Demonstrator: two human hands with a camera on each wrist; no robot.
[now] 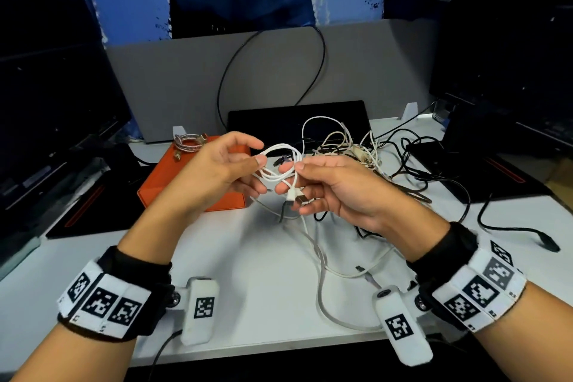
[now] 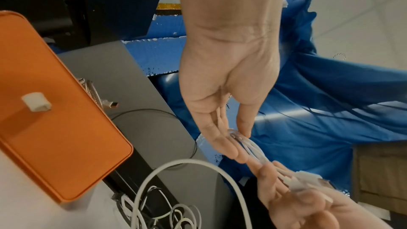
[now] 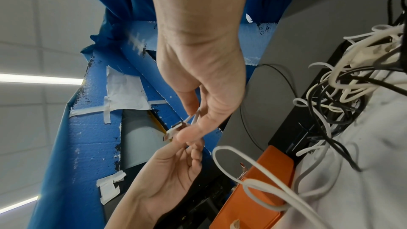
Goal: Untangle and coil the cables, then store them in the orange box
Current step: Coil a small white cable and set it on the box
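Both hands hold a small coil of white cable (image 1: pixel 280 158) above the table. My left hand (image 1: pixel 259 158) pinches the coil's left side between thumb and fingers; the left wrist view shows this left hand (image 2: pixel 239 138) on the cable loops (image 2: pixel 255 149). My right hand (image 1: pixel 293 174) pinches the right side, and two USB plugs (image 1: pixel 294 195) hang below it. In the right wrist view the right hand (image 3: pixel 189 123) has a plug (image 3: pixel 174 130) at its fingertips. The orange box (image 1: pixel 173 186) lies behind the left hand. A tangle of white and black cables (image 1: pixel 350 146) lies behind the right hand.
A braided coiled cable (image 1: pixel 189 143) rests on the orange box's far corner. Loose white cable (image 1: pixel 322 276) trails over the white table (image 1: pixel 248 257) toward me. A black cable plug (image 1: pixel 548 245) lies at the right. A grey partition (image 1: pixel 186 77) and dark monitors ring the table.
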